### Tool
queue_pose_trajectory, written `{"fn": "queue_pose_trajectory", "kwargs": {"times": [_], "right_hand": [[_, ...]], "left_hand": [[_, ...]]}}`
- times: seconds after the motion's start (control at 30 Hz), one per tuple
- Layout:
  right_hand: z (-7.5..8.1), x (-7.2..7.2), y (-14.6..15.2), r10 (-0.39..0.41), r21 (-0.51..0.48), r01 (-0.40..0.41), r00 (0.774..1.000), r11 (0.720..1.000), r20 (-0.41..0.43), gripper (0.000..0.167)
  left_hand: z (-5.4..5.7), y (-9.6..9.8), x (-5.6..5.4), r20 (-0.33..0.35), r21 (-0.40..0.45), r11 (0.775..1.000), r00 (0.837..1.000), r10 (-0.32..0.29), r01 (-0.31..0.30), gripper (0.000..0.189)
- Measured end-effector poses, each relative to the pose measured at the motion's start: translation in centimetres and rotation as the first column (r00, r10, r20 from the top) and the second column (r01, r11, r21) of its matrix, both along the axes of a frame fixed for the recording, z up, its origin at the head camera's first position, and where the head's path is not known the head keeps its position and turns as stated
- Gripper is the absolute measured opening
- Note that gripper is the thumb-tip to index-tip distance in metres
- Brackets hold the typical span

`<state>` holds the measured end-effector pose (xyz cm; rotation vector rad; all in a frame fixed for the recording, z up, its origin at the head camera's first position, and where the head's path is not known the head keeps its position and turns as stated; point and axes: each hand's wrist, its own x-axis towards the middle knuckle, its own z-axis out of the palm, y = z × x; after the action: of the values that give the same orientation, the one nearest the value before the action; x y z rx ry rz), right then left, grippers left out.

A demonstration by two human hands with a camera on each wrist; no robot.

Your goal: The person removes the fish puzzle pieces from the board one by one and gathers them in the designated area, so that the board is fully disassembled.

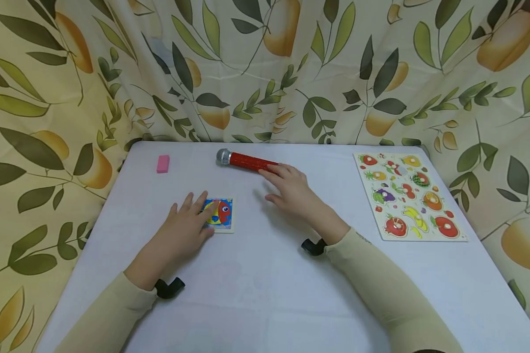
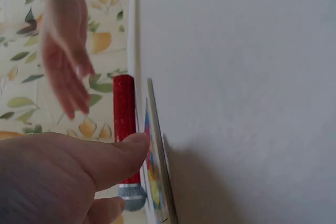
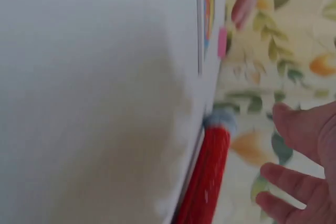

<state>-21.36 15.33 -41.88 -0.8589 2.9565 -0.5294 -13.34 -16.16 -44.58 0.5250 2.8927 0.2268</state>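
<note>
Around the relaxed, empty hands [image 1: 178, 230] [image 1: 293, 191] lie a pink block [image 1: 163, 164], microphone [image 1: 247, 161] and fruit board [image 1: 408, 198].

Head view: soft, even, fairly bright; curtain [image 1: 62, 117] yellower at left; soft shadows under right hand [image 1: 288, 189] and sleeves [image 1: 390, 289] on white tablecloth [image 1: 247, 294]. Left wrist view: dimmer, greyish, diffuse shadow beside fish puzzle [image 2: 156, 169]. Right wrist view: dim, blurry; microphone [image 3: 206, 174] and pink block [image 3: 222, 42] soft-edged, broad shadow on tablecloth.

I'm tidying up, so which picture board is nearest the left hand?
The small fish board, partly hidden by the left hand in the head view. The larger fruit board lies off to the right, past the right hand.
</note>
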Motion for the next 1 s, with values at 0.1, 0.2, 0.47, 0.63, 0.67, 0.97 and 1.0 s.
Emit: {"fn": "queue_pose_trajectory", "kwargs": {"times": [0.1,0.2,0.47,0.63,0.67,0.97,1.0], "right_hand": [[-0.5,-0.3,-2.6,0.060,-0.034,-0.060,0.998,0.998,-0.019,0.066],[-0.8,-0.6,-5.0,0.114,-0.051,-0.114,0.993,0.992,-0.003,0.060],[-1.7,-2.0,-10.2,0.218,-0.128,-0.199,0.964,0.972,0.152,0.046],[-2.4,-2.8,-12.4,0.237,-0.225,-0.180,0.937,0.958,0.258,0.041],[-2.5,-2.9,-12.7,0.237,-0.234,-0.175,0.933,0.956,0.271,0.040],[-3.6,-3.7,-14.1,0.222,-0.236,-0.137,0.898,0.962,0.380,0.042],[-3.7,-3.7,-14.2,0.223,-0.227,-0.141,0.894,0.964,0.389,0.043]], "left_hand": [[-0.3,0.2,0.6,-0.020,-0.026,0.999,0.999,-0.043,0.042,0.069],[-0.7,0.5,1.0,-0.034,-0.057,0.995,0.996,-0.084,0.082,0.063],[-0.9,0.9,1.5,-0.068,-0.057,0.990,0.988,-0.136,0.133,0.046],[-0.8,1.1,1.5,-0.126,-0.080,0.984,0.977,-0.171,0.161,0.045],[-0.9,1.0,1.5,-0.140,-0.085,0.983,0.974,-0.176,0.166,0.046],[-1.2,1.0,1.4,-0.154,-0.066,0.983,0.971,-0.181,0.173,0.048],[-1.2,1.0,1.4,-0.153,-0.065,0.983,0.972,-0.180,0.172,0.048]]}}
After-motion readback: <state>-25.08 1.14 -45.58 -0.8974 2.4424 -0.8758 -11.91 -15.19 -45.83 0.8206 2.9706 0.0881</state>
